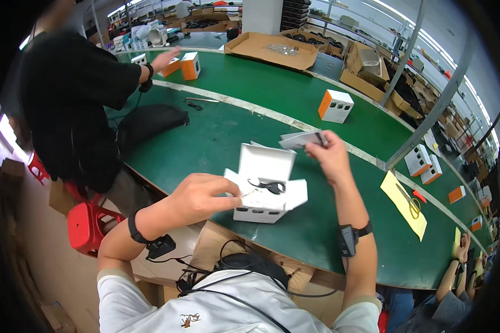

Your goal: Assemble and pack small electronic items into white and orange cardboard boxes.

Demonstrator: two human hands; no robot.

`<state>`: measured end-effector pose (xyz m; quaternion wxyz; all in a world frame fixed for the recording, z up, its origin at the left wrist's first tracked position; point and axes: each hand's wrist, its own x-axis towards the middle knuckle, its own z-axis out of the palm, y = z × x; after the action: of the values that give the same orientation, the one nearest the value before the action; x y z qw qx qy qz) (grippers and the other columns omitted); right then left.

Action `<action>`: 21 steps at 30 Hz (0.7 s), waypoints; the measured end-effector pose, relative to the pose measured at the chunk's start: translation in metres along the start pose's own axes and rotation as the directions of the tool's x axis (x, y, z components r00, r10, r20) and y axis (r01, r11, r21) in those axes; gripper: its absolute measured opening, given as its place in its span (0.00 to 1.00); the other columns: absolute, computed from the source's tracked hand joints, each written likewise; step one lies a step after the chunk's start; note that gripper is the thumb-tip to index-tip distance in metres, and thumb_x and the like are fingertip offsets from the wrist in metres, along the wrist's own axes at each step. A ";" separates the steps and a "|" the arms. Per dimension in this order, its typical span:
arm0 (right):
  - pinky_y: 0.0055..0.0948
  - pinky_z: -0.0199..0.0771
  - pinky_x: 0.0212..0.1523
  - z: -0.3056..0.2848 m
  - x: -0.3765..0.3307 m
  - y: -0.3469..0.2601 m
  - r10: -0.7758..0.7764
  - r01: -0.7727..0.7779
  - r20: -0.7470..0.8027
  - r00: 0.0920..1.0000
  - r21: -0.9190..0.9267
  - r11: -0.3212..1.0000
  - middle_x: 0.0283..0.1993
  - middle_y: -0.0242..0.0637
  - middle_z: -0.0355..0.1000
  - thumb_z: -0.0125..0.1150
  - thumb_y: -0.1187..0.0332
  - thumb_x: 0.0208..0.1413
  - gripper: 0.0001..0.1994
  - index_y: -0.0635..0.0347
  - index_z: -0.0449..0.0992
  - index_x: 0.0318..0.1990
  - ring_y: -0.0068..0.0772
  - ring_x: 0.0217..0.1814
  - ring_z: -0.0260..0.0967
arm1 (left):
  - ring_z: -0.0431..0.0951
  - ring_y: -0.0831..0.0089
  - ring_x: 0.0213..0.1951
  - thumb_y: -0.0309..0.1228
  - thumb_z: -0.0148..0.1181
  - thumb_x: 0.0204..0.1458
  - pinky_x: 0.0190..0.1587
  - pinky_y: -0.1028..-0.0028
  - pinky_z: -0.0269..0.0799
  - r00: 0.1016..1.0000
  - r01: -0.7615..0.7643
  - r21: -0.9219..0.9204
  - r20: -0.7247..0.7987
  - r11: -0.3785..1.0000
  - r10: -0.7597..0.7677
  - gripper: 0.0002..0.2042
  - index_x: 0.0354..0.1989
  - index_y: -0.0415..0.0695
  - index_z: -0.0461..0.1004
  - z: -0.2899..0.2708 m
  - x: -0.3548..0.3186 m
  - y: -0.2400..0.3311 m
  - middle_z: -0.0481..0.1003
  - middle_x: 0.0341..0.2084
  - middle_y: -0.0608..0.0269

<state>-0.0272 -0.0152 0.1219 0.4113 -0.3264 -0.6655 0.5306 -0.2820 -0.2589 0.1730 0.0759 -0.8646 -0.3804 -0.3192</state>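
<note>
An open white box [261, 214] stands on the green table in front of me, its lid up and its side flaps spread. Inside lies a coiled black cable [274, 187]. My left hand [200, 195] is closed at the box's left flap, with thumb and fingertips at its edge. Above and to the right of the box, my right hand [330, 157] pinches a thin, folded grey-and-white leaflet [302, 139] between thumb and fingers. How many sheets it has, I cannot tell.
Orange-and-white boxes [335, 106] stand along the far strip. At the right lie scissors [414, 207] on a yellow sheet [399, 204]. A co-worker in black [78, 83] reaches over the table at left, near a red stool [85, 227]. A metal post [431, 108] rises at right.
</note>
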 end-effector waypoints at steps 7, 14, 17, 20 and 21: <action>0.29 0.83 0.41 0.002 -0.058 -0.104 -0.146 0.158 -0.111 0.983 0.107 0.982 0.42 0.41 0.78 0.64 0.77 0.61 0.11 0.69 0.72 0.49 0.29 0.39 0.79 | 0.82 0.61 0.36 0.28 0.70 0.46 0.36 0.66 0.79 0.980 0.196 -0.006 -0.043 0.980 -0.197 0.16 0.46 0.44 0.79 0.020 0.007 0.017 0.79 0.48 0.61; 0.23 0.82 0.41 0.046 -0.097 -0.100 -0.100 0.118 0.095 0.990 -0.196 0.973 0.39 0.38 0.81 0.70 0.82 0.51 0.11 0.70 0.77 0.41 0.22 0.42 0.79 | 0.84 0.65 0.31 0.36 0.71 0.48 0.31 0.69 0.79 0.870 0.454 0.290 0.057 0.842 -0.489 0.28 0.58 0.42 0.74 0.047 0.015 0.056 0.76 0.57 0.58; 0.25 0.83 0.38 0.050 -0.096 -0.086 -0.142 0.165 0.094 0.985 -0.315 0.935 0.36 0.40 0.82 0.70 0.81 0.50 0.10 0.68 0.78 0.40 0.22 0.39 0.81 | 0.83 0.68 0.29 0.37 0.72 0.46 0.29 0.69 0.78 0.896 0.438 0.253 -0.047 0.862 -0.442 0.26 0.55 0.43 0.76 0.060 0.008 0.058 0.78 0.55 0.58; 0.25 0.83 0.37 0.051 -0.095 -0.091 -0.176 0.212 0.124 0.977 -0.417 0.884 0.34 0.41 0.82 0.72 0.80 0.50 0.10 0.66 0.79 0.40 0.25 0.37 0.82 | 0.82 0.69 0.28 0.37 0.73 0.45 0.29 0.70 0.77 0.897 0.442 0.234 -0.144 0.866 -0.418 0.25 0.52 0.44 0.78 0.064 0.004 0.059 0.79 0.51 0.58; 0.25 0.83 0.37 0.052 -0.095 -0.094 -0.199 0.247 0.149 0.969 -0.482 0.841 0.34 0.41 0.82 0.72 0.79 0.50 0.10 0.65 0.79 0.39 0.26 0.36 0.83 | 0.82 0.69 0.28 0.37 0.73 0.44 0.29 0.70 0.77 0.897 0.439 0.232 -0.167 0.868 -0.409 0.24 0.51 0.44 0.79 0.064 0.004 0.059 0.80 0.50 0.58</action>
<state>-0.0309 -0.1417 0.1895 0.3407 -0.3162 -0.8312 0.3049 -0.2069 -0.2732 0.1321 0.1395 -0.7224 -0.5954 -0.3227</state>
